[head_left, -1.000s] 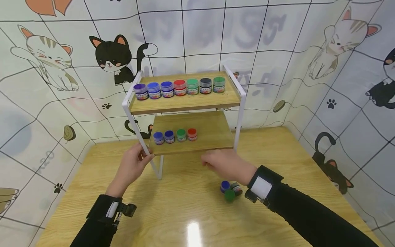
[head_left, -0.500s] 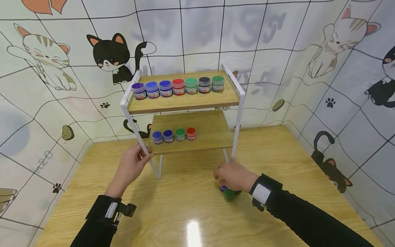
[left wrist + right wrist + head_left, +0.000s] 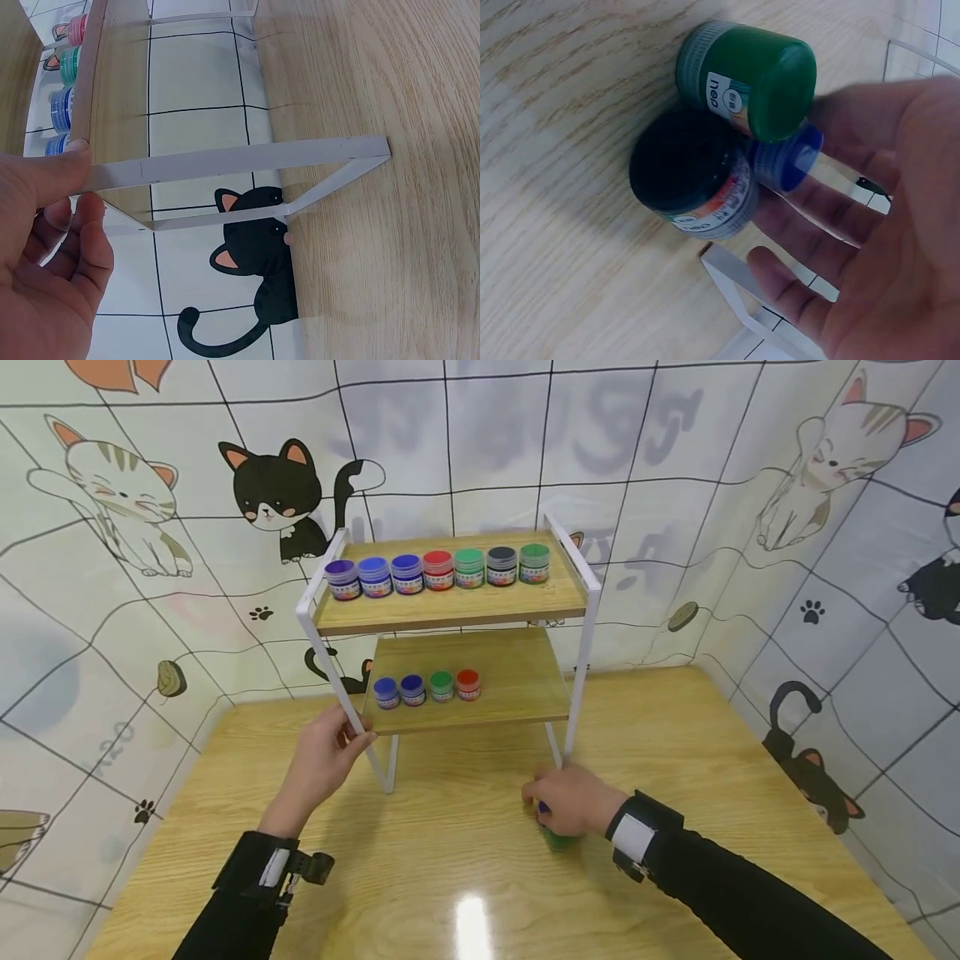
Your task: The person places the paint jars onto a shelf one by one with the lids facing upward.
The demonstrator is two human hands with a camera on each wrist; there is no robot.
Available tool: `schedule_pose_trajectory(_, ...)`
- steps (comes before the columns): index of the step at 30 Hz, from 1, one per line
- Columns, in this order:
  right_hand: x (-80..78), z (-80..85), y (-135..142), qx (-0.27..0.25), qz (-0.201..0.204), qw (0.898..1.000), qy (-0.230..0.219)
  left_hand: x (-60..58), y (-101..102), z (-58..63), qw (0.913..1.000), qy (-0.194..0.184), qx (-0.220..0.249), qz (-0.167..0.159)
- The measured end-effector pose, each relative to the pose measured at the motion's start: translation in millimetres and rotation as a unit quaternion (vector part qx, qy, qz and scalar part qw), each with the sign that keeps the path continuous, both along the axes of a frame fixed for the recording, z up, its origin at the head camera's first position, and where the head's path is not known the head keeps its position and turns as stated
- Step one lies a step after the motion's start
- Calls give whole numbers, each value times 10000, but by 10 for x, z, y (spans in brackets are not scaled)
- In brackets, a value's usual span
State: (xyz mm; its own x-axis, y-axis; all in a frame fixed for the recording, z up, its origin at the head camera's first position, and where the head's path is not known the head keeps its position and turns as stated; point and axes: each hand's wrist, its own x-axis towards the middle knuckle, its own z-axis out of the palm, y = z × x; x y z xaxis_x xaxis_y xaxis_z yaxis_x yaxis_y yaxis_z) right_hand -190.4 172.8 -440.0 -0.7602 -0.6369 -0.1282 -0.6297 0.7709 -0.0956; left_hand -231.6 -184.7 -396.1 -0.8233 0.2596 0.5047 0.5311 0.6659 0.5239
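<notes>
My left hand (image 3: 324, 762) grips the left leg of a two-tier rack (image 3: 487, 612) with wooden shelves and a white frame. In the left wrist view its thumb lies along the white bar (image 3: 247, 159), fingers curled behind. To the right of that, my right hand (image 3: 576, 800) is down at the table beside the rack's right leg, with thumb and fingers around a small blue paint jar (image 3: 791, 159). Against the blue jar stand a green paint jar (image 3: 780, 79) and a black-lidded paint jar (image 3: 681, 161); in the head view the hand mostly covers this cluster.
On the upper shelf runs a row of several paint jars (image 3: 438, 571) in purple, blue, red, green and black. The lower shelf (image 3: 517, 681) carries several smaller jars (image 3: 442, 687) at its left. A cat-print cloth (image 3: 480, 443) hangs behind the wooden table (image 3: 405, 877).
My right hand has moved from the lower shelf's front edge down and right to the jars on the table, closing around the blue one. My left hand keeps its hold on the rack.
</notes>
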Motion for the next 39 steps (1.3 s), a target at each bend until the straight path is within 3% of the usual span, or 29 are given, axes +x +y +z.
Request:
schedule_pose_trajectory(7, -26, -75, 25, -476, 287, 9981, 271, -1, 2, 1, 9999, 83, 42, -48)
schedule_pose_trajectory(19, -56, -43, 64, -771, -92, 9935, -834, 2, 29, 9, 10000, -26, 23, -22)
schedule_pose_trajectory(39, -54, -66, -36, -774, -238, 9923, -936, 0, 6, -6, 10000, 61, -9, 12)
